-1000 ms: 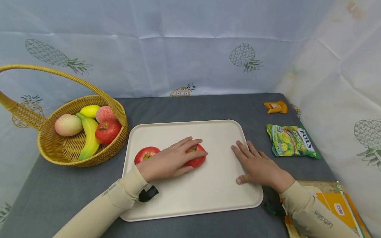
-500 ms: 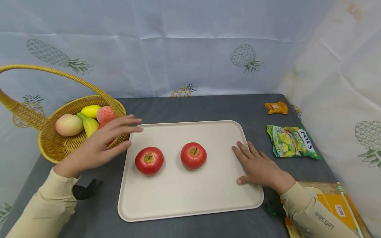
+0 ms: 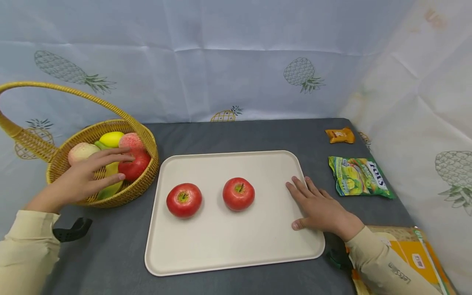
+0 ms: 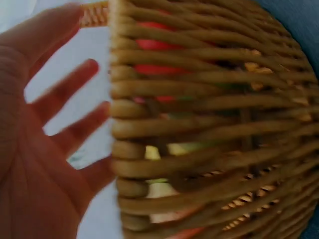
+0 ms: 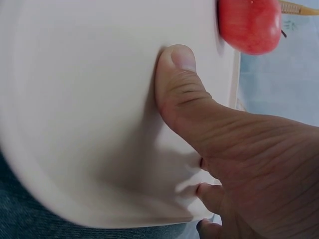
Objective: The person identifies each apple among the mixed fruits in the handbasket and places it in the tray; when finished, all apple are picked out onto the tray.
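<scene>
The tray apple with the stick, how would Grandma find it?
Find the cream tray on the gray table. Choose the red apple closer to the right hand. Its stem pokes up clearly; its neighbour shows mainly a yellow-green hollow.

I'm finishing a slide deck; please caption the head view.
Left grip hangs over a wicker fruit basket, while the right grip rests on a cream tray with two red apples.
</scene>
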Demonstrator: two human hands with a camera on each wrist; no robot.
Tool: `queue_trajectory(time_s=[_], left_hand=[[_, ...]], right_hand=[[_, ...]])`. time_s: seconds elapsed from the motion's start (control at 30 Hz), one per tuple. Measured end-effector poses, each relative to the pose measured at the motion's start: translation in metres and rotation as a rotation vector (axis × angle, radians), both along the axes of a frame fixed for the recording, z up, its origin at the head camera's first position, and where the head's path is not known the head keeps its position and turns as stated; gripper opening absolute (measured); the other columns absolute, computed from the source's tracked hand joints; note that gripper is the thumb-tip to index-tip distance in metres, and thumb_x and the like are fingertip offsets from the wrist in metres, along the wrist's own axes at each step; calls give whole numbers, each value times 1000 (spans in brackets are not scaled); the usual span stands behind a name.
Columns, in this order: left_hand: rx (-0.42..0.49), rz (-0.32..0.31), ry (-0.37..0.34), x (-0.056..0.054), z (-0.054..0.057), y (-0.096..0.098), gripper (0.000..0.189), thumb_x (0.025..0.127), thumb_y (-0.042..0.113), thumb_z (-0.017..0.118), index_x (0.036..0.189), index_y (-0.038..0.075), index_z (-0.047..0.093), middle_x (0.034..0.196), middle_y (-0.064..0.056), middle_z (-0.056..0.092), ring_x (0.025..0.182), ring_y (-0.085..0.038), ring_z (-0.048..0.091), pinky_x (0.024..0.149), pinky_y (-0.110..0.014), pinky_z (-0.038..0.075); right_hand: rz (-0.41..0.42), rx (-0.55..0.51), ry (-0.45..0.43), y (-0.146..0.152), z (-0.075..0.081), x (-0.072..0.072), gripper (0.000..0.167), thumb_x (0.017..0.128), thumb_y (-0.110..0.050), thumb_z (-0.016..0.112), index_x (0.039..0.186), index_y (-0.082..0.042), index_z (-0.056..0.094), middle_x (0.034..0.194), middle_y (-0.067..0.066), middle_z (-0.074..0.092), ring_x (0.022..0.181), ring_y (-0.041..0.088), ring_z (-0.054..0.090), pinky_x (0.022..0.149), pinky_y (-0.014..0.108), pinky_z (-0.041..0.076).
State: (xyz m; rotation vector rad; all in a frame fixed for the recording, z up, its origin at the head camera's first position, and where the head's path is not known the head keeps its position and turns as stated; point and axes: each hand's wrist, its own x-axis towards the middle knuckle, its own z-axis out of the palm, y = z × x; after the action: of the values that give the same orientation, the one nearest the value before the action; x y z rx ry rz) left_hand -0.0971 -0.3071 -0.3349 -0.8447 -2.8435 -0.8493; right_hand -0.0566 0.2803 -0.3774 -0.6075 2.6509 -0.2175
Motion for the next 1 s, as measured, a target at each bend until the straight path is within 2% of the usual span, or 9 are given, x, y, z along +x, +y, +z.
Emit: queue_trajectory(time_s=[0.13, 0.23, 0.43, 0.57, 0.67, 0.83, 1.0], left_hand=[[-85, -13, -51, -4, -9, -3, 63, 83, 11, 84, 141, 22, 61, 150, -11, 47, 132, -29, 46, 92, -3, 28], [-113, -18, -50, -6, -13, -3, 66, 83, 12, 85, 143, 23, 59, 153, -13, 43, 131, -37, 47, 90, -4, 28], [-140, -49, -17, -11, -12, 0, 78, 80, 11, 87, 149, 24, 52, 155, -13, 40, 133, -36, 44, 93, -4, 27], [-184, -52, -3, -13, -12, 3, 81, 80, 14, 88, 151, 24, 49, 155, -11, 39, 128, -33, 48, 96, -30, 44], [-218, -60, 12, -14, -14, 5, 84, 79, 15, 89, 152, 23, 48, 153, -11, 40, 122, -31, 53, 86, -50, 51], [-231, -98, 69, -18, -16, 6, 88, 75, 11, 91, 151, 17, 48, 150, -15, 43, 114, -32, 59, 84, -53, 54], [-245, -93, 86, -22, -18, 8, 85, 74, 12, 91, 149, 15, 51, 147, -18, 46, 112, -38, 61, 82, -57, 55]], right_hand=[[1, 3, 0, 0, 0, 0, 118, 73, -60, 81, 162, -9, 22, 167, 20, 11, 149, 53, 6, 106, 77, 21], [1, 1, 1, 0, 0, -1, 118, 73, -60, 81, 162, -9, 22, 167, 19, 11, 149, 53, 6, 106, 77, 21], [1, -8, -3, 0, 1, 0, 118, 74, -59, 81, 162, -8, 22, 167, 20, 11, 148, 53, 6, 106, 77, 21], [2, -10, 1, 0, 1, 1, 118, 74, -59, 81, 162, -9, 22, 167, 20, 11, 149, 53, 6, 106, 77, 21], [7, -8, 5, 1, 0, 1, 118, 74, -61, 80, 162, -9, 22, 167, 19, 11, 149, 53, 6, 106, 77, 22], [4, -7, 1, 2, -1, 1, 117, 74, -61, 79, 162, -9, 21, 167, 19, 10, 149, 52, 5, 106, 76, 21], [9, -17, 13, 2, -1, 2, 117, 75, -60, 79, 162, -9, 21, 167, 19, 11, 149, 52, 6, 106, 76, 23]])
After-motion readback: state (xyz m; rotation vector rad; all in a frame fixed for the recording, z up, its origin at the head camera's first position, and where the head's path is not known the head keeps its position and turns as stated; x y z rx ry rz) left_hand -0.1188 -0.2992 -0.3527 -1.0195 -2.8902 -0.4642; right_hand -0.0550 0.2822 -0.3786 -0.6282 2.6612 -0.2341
